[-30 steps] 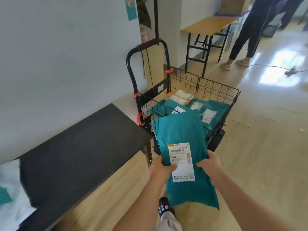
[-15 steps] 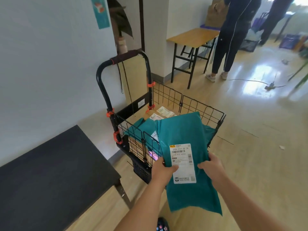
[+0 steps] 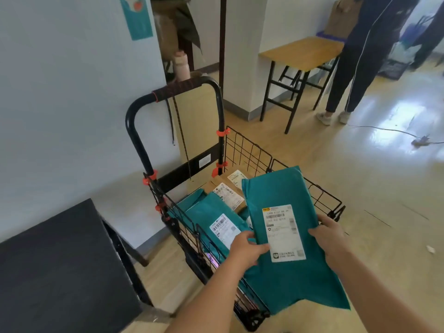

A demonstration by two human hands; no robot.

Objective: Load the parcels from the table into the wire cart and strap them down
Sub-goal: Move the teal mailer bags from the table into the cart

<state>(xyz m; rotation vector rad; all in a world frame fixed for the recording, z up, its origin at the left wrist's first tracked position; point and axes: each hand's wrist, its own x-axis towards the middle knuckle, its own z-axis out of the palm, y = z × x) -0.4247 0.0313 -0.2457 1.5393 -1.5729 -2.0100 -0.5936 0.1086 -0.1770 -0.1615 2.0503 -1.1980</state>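
Note:
I hold a flat teal parcel [image 3: 281,193] with a white shipping label over the black wire cart [image 3: 249,150]. My left hand [image 3: 247,248] grips its left edge and my right hand [image 3: 332,236] grips its right edge. The parcel's far end reaches over the cart's basket while its near end hangs outside the front wire wall. Inside the cart lie another teal parcel [image 3: 206,212] and a brown cardboard box [image 3: 216,186] with labels. A dark cord [image 3: 179,121] hangs from the cart's handle [image 3: 177,88].
The dark table [image 3: 60,267] stands at the lower left, close to the cart. A white wall is on the left. A wooden table [image 3: 302,52] and a standing person [image 3: 355,63] are at the back right. A cable [image 3: 384,131] lies on the floor.
I have stepped closer to the cart, and the teal parcel has moved forward over the basket. Both hands keep their grip on its edges.

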